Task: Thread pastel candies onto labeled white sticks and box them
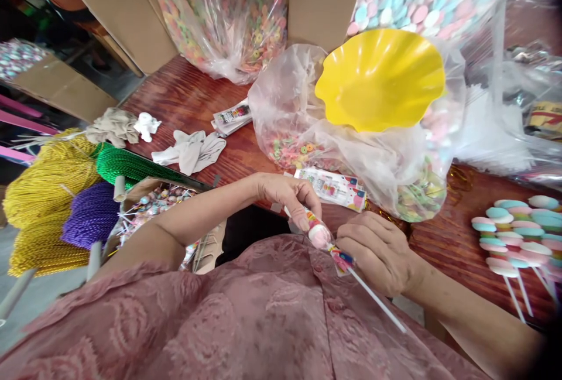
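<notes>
Above pink lace blouse [246, 321], left hand [287, 195] and right hand [380, 251] pinched round pink plastic-wrapped lollipop [319, 235]; wrapper could slip if pinch slackened.

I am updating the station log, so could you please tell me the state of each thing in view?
lollipop: held up between both hands.
left hand: fingertips pinched on its candy end.
right hand: closed on it near the stick.
yellow bowl: empty, tilted on the bag.
plastic bag: open, ring candies inside.
pastel lollipops: lying side by side on the table.
gloves: crumpled, unworn.
</notes>
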{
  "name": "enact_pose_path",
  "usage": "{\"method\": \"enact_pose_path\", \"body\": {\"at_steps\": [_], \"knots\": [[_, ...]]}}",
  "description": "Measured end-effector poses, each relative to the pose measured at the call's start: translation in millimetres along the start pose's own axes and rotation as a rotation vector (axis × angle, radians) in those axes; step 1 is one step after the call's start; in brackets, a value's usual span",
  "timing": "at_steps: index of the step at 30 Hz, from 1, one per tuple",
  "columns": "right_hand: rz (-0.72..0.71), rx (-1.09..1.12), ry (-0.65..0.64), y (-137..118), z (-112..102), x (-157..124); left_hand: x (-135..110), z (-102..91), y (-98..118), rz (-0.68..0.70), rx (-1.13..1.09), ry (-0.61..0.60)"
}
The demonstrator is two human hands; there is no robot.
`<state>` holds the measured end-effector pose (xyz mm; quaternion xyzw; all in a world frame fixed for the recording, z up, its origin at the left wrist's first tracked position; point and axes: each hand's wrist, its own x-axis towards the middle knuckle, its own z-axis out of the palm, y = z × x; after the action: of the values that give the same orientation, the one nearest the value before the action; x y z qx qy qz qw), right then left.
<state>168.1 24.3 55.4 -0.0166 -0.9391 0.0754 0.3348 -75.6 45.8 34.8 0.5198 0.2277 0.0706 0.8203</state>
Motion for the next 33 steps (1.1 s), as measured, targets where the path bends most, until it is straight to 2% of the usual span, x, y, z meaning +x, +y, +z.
{"method": "enact_pose_path", "body": {"at_steps": [2, 4, 6, 9, 10, 12, 14, 16, 17, 19, 21, 22, 24, 26, 28, 29, 31, 33], "knots": [[0.015, -0.051, -0.044, -0.2, -0.7, -1.3, -5.2, -3.1, 4.0, 0.031, 0.068, 0.059], [0.060, -0.072, -0.115, 0.2, 0.3, -2.6, -13.1, -2.4, 15.1, 0.099, 0.242, 0.160], [0.124, -0.044, -0.182, 3.1, 1.7, -2.6, -22.6, 6.5, 33.3, 0.229, 0.554, 0.309], [0.288, 0.161, -0.249, 14.6, 0.4, 1.8, -34.2, 37.6, 62.0, 0.515, 1.181, 0.527], [0.384, 0.274, -0.263, 19.7, -1.4, 4.3, -36.1, 50.5, 67.1, 0.616, 1.389, 0.541], [0.621, 0.492, -0.236, 28.5, -6.3, 10.4, -35.3, 72.8, 64.0, 0.804, 1.727, 0.424], [0.835, 0.643, -0.121, 31.5, -10.5, 16.9, -28.6, 82.4, 43.8, 0.843, 1.819, 0.256], [0.968, 0.758, 0.026, 26.1, -10.4, 22.3, -18.2, 76.8, 16.3, 0.740, 1.614, 0.227], [1.015, 0.834, 0.075, 20.8, -7.9, 24.0, -13.0, 70.1, 4.4, 0.668, 1.427, 0.300], [1.079, 1.018, 0.087, 8.6, 1.7, 24.6, -5.5, 56.0, -8.9, 0.563, 1.008, 0.591], [1.109, 1.138, 0.042, 0.1, 14.2, 21.5, -3.5, 47.8, -7.1, 0.618, 0.692, 0.809], [1.103, 1.144, 0.016, -1.1, 20.1, 19.1, -4.0, 46.8, -2.5, 0.692, 0.622, 0.842], [1.047, 0.997, 0.030, 2.4, 28.4, 14.0, -5.6, 48.7, 6.7, 0.835, 0.612, 0.845], [0.925, 0.670, 0.110, 10.5, 31.2, 10.3, -4.4, 51.9, 8.6, 0.921, 0.537, 0.925], [0.723, 0.316, 0.196, 17.6, 30.9, 8.7, 0.9, 53.8, 1.1, 0.872, 0.246, 1.016], [0.612, 0.182, 0.229, 19.7, 30.8, 8.6, 4.4, 54.3, -4.7, 0.790, 0.072, 0.994], [0.437, 0.043, 0.282, 20.6, 31.9, 9.4, 11.0, 55.8, -15.7, 0.597, -0.173, 0.839], [0.389, 0.035, 0.326, 18.3, 34.2, 10.6, 14.6, 58.3, -21.7, 0.496, -0.257, 0.724]]}}
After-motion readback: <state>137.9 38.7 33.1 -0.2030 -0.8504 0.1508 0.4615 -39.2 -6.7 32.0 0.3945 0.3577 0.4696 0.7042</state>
